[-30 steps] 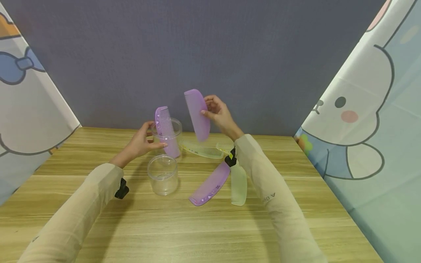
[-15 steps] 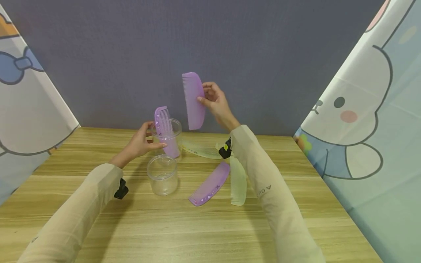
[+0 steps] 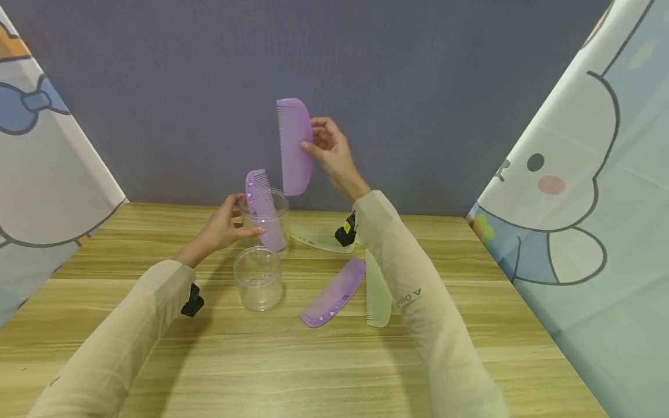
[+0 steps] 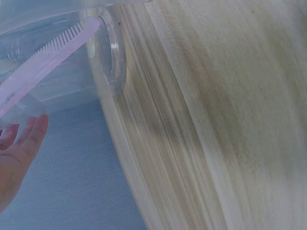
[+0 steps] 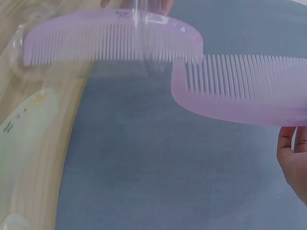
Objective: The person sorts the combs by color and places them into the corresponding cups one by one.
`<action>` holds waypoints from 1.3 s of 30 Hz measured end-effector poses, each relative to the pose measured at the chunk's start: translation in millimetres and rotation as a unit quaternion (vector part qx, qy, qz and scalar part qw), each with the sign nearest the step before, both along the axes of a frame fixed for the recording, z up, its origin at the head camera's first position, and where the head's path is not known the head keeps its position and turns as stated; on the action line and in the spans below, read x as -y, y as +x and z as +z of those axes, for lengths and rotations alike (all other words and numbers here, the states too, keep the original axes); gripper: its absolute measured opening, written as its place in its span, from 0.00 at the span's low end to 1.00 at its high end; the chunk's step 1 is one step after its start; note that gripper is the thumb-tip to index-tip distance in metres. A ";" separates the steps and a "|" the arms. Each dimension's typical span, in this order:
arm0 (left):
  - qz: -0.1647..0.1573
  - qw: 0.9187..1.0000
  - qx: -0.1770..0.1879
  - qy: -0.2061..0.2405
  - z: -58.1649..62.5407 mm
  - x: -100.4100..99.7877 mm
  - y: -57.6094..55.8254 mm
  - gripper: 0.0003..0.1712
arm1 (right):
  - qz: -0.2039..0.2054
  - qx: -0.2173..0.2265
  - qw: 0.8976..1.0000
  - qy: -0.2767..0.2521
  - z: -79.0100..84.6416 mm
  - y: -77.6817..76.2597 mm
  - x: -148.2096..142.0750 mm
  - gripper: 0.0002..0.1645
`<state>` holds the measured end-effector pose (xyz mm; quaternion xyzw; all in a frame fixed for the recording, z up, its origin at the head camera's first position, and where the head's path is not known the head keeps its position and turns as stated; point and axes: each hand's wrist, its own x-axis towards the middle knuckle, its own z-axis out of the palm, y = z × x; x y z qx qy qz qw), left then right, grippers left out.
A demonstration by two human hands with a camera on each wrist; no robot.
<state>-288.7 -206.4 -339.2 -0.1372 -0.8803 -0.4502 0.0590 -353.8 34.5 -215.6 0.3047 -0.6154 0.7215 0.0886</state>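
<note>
My left hand (image 3: 222, 226) grips the far clear plastic jar (image 3: 282, 216) from its left side, thumb across the front. Inside that jar a purple comb (image 3: 263, 203) leans, its upper end standing out above the rim. Pinched by its curved spine, a second purple comb (image 3: 295, 148) is held upright in my right hand (image 3: 334, 151), up in the air to the right of the jar. The right wrist view has the held comb (image 5: 240, 100) with its end overlapping the comb in the jar (image 5: 110, 38). Fingertips (image 4: 38, 127) show at the jar wall in the left wrist view.
A second clear jar (image 3: 258, 281) stands in front of the gripped one. On the wooden table lie a purple comb (image 3: 334, 293), a pale green comb (image 3: 377, 293) and a yellowish green comb (image 3: 321, 239). A grey panel (image 3: 397, 104) rises behind the table.
My right hand has raised the purple comb and carried it left towards the gripped jar, turning it more upright. The left hand and both jars stay where they were.
</note>
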 end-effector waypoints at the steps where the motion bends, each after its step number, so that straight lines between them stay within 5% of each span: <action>1: 0.000 1.000 0.000 0.000 0.1 0.0 -0.1 0.56 | 0.000 -0.002 1.000 -0.004 0.9 0.2 1.9 0.20; 16: -0.005 1.000 -0.002 -0.002 -0.6 1.3 -0.8 0.56 | 0.017 0.027 0.999 -0.015 -8.6 3.9 27.7 0.21; 39: -0.009 1.000 0.004 0.006 1.4 1.1 0.8 0.57 | 0.026 0.043 0.996 0.075 -61.7 8.3 46.2 0.20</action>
